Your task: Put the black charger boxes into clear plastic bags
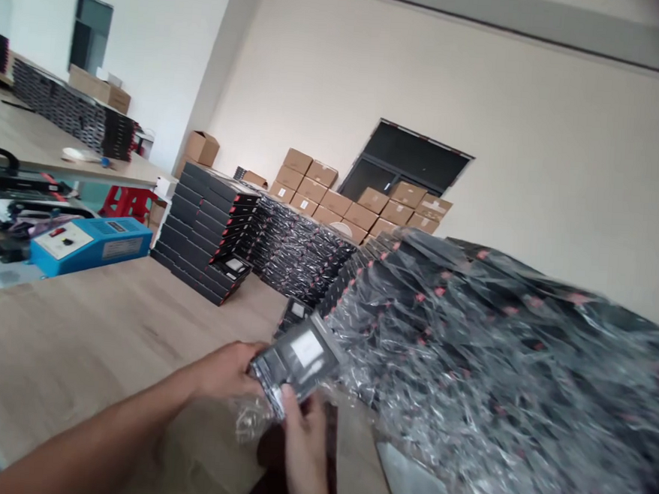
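Here, the left arm is stretched from the near left corner of the table (pixel 74 349) toward its middle, bare to the forearm, with the wrist nearly straight. The left hand (pixel 229 372) is wrapped narrowly round the left end of a black box (pixel 299 358) with a pale label on its top face, and the box is held tilted just above the table, close to its near edge. The right hand (pixel 305 448) is raised from below with the fingers pointing up; it is closed on the near edge of the same box, the thumb laid on top, though how the other fingers sit beneath cannot be told. A crumpled clear plastic bag (pixel 250 416) is seen hanging under the box, between the two hands. Just beside the box, the right side of the table is covered by a heap of wrapped boxes (pixel 495 379). A stack of black boxes (pixel 203 231) is set toward the far edge, and a blue machine (pixel 90 241) is placed by the far left corner. Cardboard cartons (pixel 360 204) are piled beyond, against the wall.
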